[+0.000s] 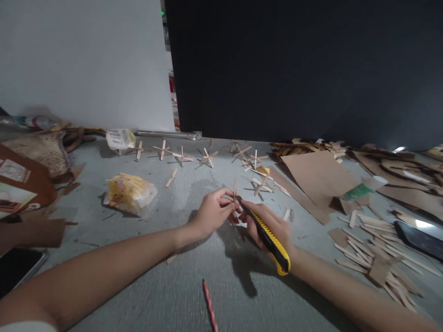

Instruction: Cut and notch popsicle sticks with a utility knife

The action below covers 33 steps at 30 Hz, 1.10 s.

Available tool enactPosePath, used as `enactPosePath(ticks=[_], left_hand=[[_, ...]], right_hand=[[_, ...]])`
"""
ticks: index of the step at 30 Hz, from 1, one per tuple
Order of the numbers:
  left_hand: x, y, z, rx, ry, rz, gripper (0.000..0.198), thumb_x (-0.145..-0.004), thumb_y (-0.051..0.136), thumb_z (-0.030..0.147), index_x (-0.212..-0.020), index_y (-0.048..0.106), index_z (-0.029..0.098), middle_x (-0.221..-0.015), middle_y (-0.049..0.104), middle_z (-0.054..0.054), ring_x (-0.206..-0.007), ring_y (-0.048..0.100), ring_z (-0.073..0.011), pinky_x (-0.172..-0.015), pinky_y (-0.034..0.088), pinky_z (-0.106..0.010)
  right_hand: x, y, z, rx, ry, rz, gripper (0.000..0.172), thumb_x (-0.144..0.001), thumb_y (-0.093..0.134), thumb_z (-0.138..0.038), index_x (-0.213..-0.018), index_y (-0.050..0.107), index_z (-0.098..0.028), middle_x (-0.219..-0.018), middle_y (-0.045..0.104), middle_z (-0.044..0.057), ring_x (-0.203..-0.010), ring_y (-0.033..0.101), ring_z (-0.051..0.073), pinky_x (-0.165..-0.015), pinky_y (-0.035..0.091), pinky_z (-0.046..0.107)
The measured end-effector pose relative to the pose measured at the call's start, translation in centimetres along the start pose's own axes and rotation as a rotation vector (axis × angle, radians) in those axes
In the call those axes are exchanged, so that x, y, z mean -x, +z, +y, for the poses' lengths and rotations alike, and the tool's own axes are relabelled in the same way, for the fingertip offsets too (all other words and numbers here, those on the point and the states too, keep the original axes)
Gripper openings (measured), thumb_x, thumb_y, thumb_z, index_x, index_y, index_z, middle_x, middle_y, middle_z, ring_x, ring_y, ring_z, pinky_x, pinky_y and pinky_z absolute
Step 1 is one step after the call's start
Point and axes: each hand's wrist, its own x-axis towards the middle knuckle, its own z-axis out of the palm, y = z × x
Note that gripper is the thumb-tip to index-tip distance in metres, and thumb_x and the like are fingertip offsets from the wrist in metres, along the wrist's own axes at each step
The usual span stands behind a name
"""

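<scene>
My left hand [217, 210] pinches a wooden craft stick [236, 186], which stands upright from its fingertips. My right hand [268, 223] is wrapped round a yellow and black utility knife [272, 240]. The knife's front end meets the stick at my left fingertips; the blade itself is too small to make out. Below my hands lies a red pencil [209, 304] with a dark tip. Beyond them, several crossed craft-stick pieces [208, 158] stand in a row, and a single loose stick [171, 178] lies nearer.
At left are a yellow plastic packet [129, 193], a brown bag [24, 180] and a phone [19, 267]. Loose sticks [360, 249], cardboard sheets [318, 175], a green and white tube [365, 188] and another phone [418, 237] lie right. A dark panel [304, 69] stands behind.
</scene>
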Motion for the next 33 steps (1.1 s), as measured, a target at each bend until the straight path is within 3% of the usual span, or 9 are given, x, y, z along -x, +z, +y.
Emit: enactPosePath(ticks=[9,16,21,28,33], left_hand=[[-0.1,-0.1,0.1,0.0,0.001,-0.007,0.046,-0.088,0.073,0.061,-0.099,0.063,0.018,-0.069,0.069,0.0,-0.053,0.066,-0.015,-0.053,0.053,-0.026],[-0.2,-0.3,0.1,-0.075,0.0,0.083,0.039,-0.097,0.058,0.06,-0.093,0.058,0.021,-0.054,0.049,0.008,-0.043,0.045,-0.0098,-0.047,0.034,-0.022],[-0.1,-0.5,0.1,-0.069,-0.037,0.069,0.037,-0.098,0.055,0.058,-0.089,0.053,0.023,-0.055,0.039,0.01,-0.043,0.033,-0.0085,-0.047,0.028,-0.023],[0.3,-0.3,0.2,-0.163,-0.015,0.031,0.036,-0.102,0.05,0.052,-0.102,0.066,0.019,-0.059,0.038,0.007,-0.053,0.038,-0.0124,-0.054,0.028,-0.025],[0.6,-0.3,0.4,-0.317,0.082,-0.031,0.031,-0.1,0.051,0.039,-0.102,0.075,0.02,-0.072,0.062,-0.002,-0.07,0.056,-0.018,-0.067,0.041,-0.029]], right_hand=[[-0.5,-0.2,-0.3,0.004,0.049,0.038,0.037,-0.104,0.054,-0.013,-0.137,0.065,-0.027,-0.096,0.075,0.005,-0.081,0.077,0.018,-0.075,0.066,0.031],[-0.6,-0.5,-0.4,-0.011,0.08,0.018,0.038,-0.103,0.054,-0.014,-0.136,0.064,-0.028,-0.093,0.075,0.004,-0.078,0.077,0.019,-0.075,0.066,0.034],[-0.4,-0.4,-0.3,-0.016,0.045,0.024,0.039,-0.104,0.053,-0.012,-0.138,0.062,-0.029,-0.093,0.073,0.002,-0.08,0.075,0.018,-0.075,0.065,0.034],[0.1,0.2,1.5,-0.011,0.099,0.196,0.04,-0.107,0.054,-0.019,-0.145,0.057,-0.03,-0.114,0.072,0.008,-0.096,0.075,0.023,-0.087,0.064,0.045],[-0.5,-0.1,1.8,0.053,0.219,0.15,0.019,-0.107,0.057,-0.027,-0.125,0.063,-0.029,-0.108,0.074,0.008,-0.092,0.075,0.024,-0.083,0.064,0.042]])
